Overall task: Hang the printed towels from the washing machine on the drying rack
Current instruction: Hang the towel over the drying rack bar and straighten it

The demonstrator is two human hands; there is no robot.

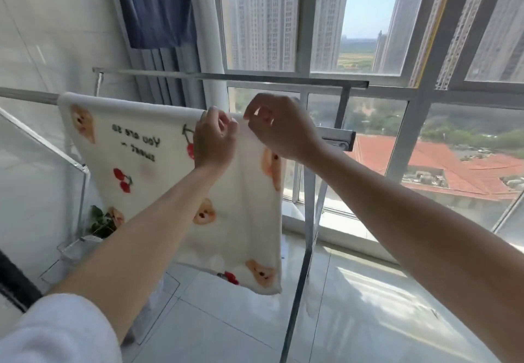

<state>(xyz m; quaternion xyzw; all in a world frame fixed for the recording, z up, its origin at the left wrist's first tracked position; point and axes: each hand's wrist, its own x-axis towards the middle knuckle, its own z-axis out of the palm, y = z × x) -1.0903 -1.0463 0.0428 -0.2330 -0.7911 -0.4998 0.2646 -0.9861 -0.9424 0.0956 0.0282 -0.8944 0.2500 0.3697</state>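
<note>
Head view, towel (158, 164) draped lengthwise down rack (283, 78)

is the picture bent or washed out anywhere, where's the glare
Head view: wide-angle bend curves the window frame and tower blocks; sunlight glares off the floor tiles; the towel stays readable, its lettering upside down; the hands are slightly soft.

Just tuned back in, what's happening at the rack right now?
A person is hanging a cream fleece towel printed with cherries and bears over the front bar of the metal drying rack. The left hand pinches the towel's top edge at the bar, and the right hand is beside it at the right corner, fingers loosely curled. The towel already drapes down.
</note>
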